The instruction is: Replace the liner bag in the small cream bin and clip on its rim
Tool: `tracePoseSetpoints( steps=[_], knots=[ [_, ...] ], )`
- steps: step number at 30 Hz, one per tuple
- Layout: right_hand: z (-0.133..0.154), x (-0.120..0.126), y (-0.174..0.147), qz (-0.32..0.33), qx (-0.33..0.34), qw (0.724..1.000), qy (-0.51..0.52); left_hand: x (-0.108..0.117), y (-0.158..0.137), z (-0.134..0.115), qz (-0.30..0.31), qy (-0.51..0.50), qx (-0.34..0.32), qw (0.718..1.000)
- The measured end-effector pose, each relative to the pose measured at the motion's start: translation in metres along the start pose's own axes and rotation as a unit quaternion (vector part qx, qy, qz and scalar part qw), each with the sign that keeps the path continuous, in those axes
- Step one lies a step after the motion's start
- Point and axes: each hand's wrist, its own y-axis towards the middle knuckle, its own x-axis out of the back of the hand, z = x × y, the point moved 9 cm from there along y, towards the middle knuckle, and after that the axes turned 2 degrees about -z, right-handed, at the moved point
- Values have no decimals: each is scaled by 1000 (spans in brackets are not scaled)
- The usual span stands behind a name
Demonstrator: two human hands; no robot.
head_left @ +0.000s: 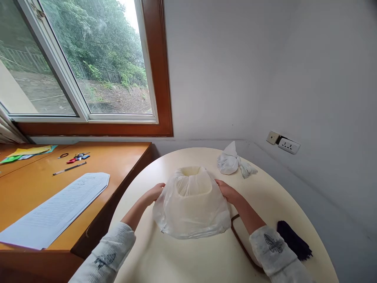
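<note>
A translucent white plastic bag (191,214) is spread wide over the round cream table (176,263), its gathered opening at the top. A pale rounded edge shows through the film; what lies inside cannot be made out clearly. My left hand (157,192) grips the bag's left side, fingers curled and partly hidden by the plastic. On the opposite side my right hand (226,191) holds the bag, its fingertips tucked behind the film. Beneath my right forearm lies a flat pale piece with a brown rim (243,248), partly covered by the arm.
A knotted white plastic bag (229,160) sits at the table's back right, a dark fringed bundle (294,239) at the right edge. On the wooden desk (123,157) to the left are papers (61,208), a pen (69,168) and keys (79,157). Walls border the table behind and right.
</note>
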Motion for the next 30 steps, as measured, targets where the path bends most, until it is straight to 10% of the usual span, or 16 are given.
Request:
tracePoseSetpoints(
  steps=[5,8,11,16,23,30],
  knots=[
    [35,35,-22,-137,96,985,-33,46,-40,-42,-135,42,-156,978],
    [61,17,-51,-68,162,981,-86,24,-91,-76,-84,153,-323,930],
    [74,-21,-82,54,205,956,-203,-9,-118,-75,-37,263,-337,903],
    [78,-35,-103,27,253,929,-268,-34,-123,-68,-60,318,-380,867],
    [64,-34,-115,43,279,893,-350,-52,-143,-48,-7,415,-535,736],
    [56,-39,-110,63,238,866,-435,-52,-135,-36,47,448,-462,763]
  ],
)
